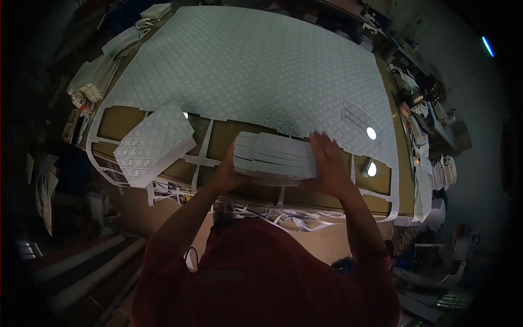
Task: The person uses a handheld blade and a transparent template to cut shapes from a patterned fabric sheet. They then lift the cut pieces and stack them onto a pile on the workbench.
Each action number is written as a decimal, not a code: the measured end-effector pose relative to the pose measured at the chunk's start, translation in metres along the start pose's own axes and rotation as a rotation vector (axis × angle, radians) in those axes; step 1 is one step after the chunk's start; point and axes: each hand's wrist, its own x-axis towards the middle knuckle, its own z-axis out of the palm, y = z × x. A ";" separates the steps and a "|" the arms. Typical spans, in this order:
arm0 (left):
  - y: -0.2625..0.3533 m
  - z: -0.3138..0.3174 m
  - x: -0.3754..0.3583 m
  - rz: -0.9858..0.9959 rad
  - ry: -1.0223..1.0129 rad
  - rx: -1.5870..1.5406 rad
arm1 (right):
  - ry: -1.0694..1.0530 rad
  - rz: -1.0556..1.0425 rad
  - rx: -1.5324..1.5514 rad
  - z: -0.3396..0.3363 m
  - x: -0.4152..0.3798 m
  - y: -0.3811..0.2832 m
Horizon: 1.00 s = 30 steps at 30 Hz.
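A thick stack of white cut pieces stands between my two hands over the front part of the table, its layered edges facing me. My left hand presses against the stack's left end, with its fingers mostly hidden behind it. At the right end my right hand lies against the stack, fingers stretched out and pointing away from me. Left of it, a second stack with a patterned top rests at an angle. Beyond both stacks spreads a large patterned silvery sheet.
Cut-out strips lie across the brown table, and tangled offcuts hang at its front edge. More stacked pieces stand at the left. Tools and papers line the right side. Long rolls lie at the lower left.
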 end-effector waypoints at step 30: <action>-0.050 0.005 -0.022 0.307 0.044 0.139 | -0.009 0.196 0.850 0.144 -0.060 0.099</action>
